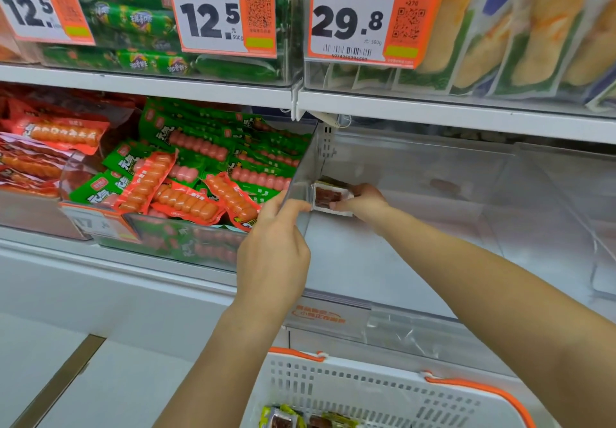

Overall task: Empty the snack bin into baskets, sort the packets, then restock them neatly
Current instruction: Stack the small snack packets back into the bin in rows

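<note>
Illumination bright, even and white, apparently from overhead; shadows faint and soft. Mild glare and reflections on the clear bin walls [416,167]. Wide-angle distortion bends the shelf edges [433,107] toward the frame borders. Price tags [213,14] readable; fine print and packets in the basket [366,391] soft, slightly blurred.

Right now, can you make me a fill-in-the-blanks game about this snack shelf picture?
1. The right hand holds small packets inside a clear bin that is nearly ____.
2. The left hand grips the bin's ____ side wall.
3. The white basket below has ____ handles.
4. The price tag above the right hand reads ____.

Missing words: empty; left; orange; 29.8
</note>
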Action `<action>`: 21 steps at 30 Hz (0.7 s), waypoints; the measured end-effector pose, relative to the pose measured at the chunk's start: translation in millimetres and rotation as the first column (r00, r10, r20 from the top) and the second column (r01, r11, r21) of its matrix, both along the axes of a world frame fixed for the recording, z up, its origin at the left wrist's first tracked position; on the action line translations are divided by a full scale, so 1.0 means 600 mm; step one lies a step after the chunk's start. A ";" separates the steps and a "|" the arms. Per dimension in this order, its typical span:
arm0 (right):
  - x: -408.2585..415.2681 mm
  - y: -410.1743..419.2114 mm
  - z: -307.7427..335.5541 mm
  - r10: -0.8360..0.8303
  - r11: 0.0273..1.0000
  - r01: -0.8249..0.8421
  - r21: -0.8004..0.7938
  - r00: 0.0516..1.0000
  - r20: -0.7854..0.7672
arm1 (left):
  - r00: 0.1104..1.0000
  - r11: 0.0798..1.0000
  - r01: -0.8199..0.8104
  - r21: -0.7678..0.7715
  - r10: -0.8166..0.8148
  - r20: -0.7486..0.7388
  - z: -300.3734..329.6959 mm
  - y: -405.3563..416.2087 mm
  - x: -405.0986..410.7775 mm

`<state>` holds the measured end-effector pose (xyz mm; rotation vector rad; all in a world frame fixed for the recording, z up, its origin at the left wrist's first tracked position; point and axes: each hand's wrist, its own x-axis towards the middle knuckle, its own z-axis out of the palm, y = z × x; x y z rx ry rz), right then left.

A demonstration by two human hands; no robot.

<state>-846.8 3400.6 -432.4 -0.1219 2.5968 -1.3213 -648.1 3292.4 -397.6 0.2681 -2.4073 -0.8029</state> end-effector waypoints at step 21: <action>0.012 0.000 0.004 -0.015 0.999 0.012 0.035 0.997 0.075 | 1.000 1.000 -0.012 -0.002 0.012 -0.004 0.000 0.000 0.000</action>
